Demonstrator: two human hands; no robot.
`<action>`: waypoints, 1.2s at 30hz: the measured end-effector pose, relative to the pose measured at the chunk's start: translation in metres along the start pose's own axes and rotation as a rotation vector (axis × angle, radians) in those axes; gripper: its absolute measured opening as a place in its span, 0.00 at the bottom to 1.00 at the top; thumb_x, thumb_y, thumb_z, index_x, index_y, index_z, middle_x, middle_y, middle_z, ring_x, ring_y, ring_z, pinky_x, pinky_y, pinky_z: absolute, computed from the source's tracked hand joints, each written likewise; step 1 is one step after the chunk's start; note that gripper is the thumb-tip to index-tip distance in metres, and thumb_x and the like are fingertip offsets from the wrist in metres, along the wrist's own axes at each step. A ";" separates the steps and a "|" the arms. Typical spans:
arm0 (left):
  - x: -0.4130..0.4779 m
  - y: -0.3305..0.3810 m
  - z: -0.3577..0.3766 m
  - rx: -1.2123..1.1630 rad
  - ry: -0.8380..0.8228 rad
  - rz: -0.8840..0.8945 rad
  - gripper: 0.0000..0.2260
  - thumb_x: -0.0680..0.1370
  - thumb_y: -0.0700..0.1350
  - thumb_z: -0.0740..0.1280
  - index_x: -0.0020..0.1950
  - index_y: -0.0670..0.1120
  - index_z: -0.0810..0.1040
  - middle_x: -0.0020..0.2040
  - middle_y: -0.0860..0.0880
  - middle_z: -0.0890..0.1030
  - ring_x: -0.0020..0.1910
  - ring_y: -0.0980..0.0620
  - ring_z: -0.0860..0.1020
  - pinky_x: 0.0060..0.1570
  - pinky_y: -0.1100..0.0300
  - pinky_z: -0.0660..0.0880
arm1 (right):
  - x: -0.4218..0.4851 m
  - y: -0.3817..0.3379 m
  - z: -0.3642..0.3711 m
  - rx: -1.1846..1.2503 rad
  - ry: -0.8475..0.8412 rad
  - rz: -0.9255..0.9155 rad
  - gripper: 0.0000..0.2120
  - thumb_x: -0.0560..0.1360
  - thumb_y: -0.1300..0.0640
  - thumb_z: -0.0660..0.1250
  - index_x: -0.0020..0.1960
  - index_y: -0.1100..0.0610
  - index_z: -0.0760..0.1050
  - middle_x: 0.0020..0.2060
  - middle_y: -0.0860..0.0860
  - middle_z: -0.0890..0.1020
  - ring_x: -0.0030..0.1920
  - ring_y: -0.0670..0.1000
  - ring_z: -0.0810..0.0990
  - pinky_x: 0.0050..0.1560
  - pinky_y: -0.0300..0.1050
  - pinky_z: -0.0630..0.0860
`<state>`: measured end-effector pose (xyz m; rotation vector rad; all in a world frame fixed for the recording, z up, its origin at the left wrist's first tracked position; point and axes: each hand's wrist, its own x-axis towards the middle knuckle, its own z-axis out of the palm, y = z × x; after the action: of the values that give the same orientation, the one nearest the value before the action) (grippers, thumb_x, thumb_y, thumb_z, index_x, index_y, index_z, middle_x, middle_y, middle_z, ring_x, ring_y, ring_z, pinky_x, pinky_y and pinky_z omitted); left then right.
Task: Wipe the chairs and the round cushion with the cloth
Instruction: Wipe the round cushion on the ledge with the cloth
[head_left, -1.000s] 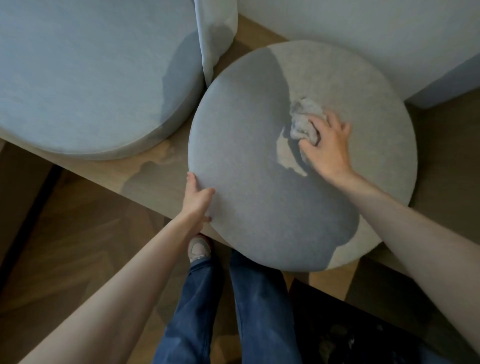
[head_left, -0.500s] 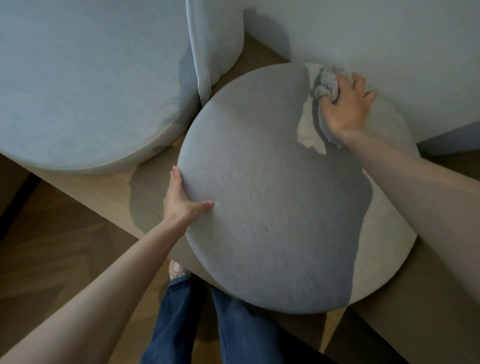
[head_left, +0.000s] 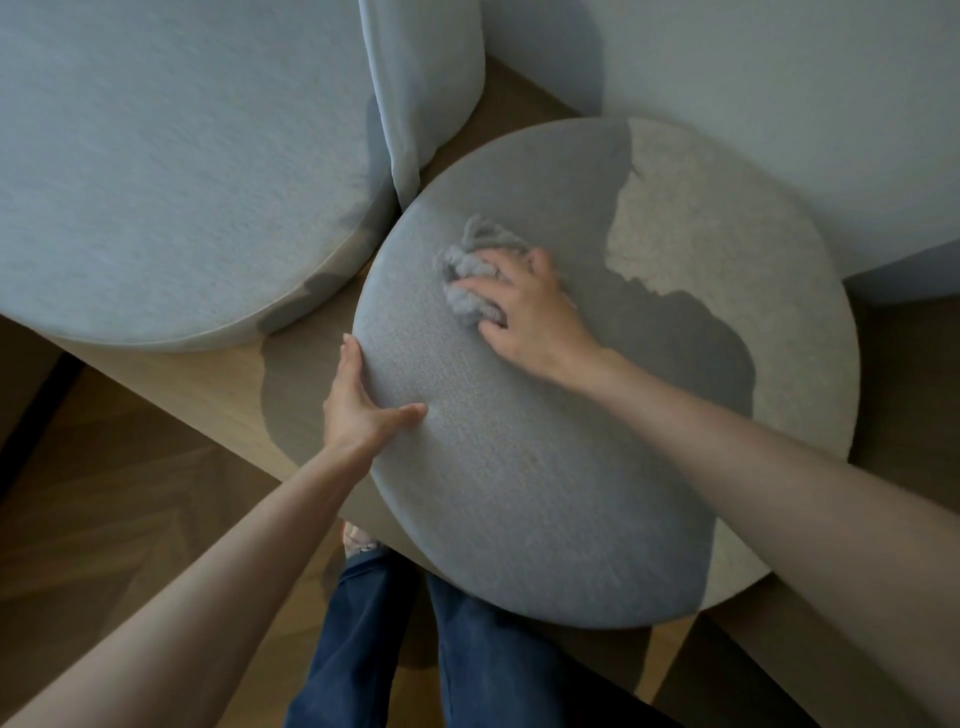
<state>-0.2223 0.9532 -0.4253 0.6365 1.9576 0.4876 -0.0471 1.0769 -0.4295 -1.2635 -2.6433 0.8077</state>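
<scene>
A grey round cushion (head_left: 545, 467) fills the middle of the view, lying on a wooden platform. My right hand (head_left: 524, 306) presses a crumpled grey cloth (head_left: 467, 265) onto the cushion's upper left part, fingers curled over the cloth. My left hand (head_left: 358, 400) holds the cushion's left rim, thumb on top and fingers along the edge. Part of the cloth is hidden under my right hand.
A larger round grey cushion (head_left: 156, 171) lies at the upper left, a pale curtain (head_left: 410, 88) hanging between the two. A light upholstered surface (head_left: 779, 104) rises behind at the upper right. The wooden platform (head_left: 208, 389) edge runs diagonally; my legs in jeans (head_left: 363, 639) stand below.
My right hand has swept the cloth from the cushion's far edge back toward the left and centre. My left hand keeps its hold on the left rim.
</scene>
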 end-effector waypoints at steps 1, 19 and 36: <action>0.000 0.000 -0.001 0.007 0.000 -0.003 0.51 0.66 0.41 0.79 0.79 0.51 0.48 0.78 0.52 0.55 0.76 0.50 0.56 0.74 0.46 0.57 | -0.003 0.004 -0.003 -0.039 -0.020 -0.086 0.19 0.75 0.57 0.65 0.66 0.52 0.74 0.68 0.51 0.70 0.61 0.57 0.65 0.59 0.43 0.60; -0.005 0.008 0.000 0.058 -0.007 0.026 0.51 0.67 0.41 0.78 0.79 0.50 0.46 0.78 0.51 0.55 0.76 0.48 0.56 0.73 0.44 0.59 | 0.050 -0.036 0.006 0.055 0.047 0.036 0.20 0.76 0.57 0.63 0.68 0.54 0.71 0.69 0.56 0.68 0.63 0.59 0.65 0.63 0.47 0.61; -0.002 0.005 0.002 0.104 0.020 0.030 0.51 0.66 0.42 0.78 0.79 0.50 0.48 0.78 0.50 0.57 0.76 0.47 0.58 0.72 0.43 0.60 | -0.019 -0.026 0.021 0.120 0.412 0.283 0.19 0.67 0.64 0.73 0.57 0.64 0.79 0.59 0.66 0.77 0.57 0.68 0.75 0.61 0.54 0.71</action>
<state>-0.2189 0.9562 -0.4221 0.7304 2.0049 0.4135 -0.0595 1.0408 -0.4316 -1.5936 -2.0969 0.6399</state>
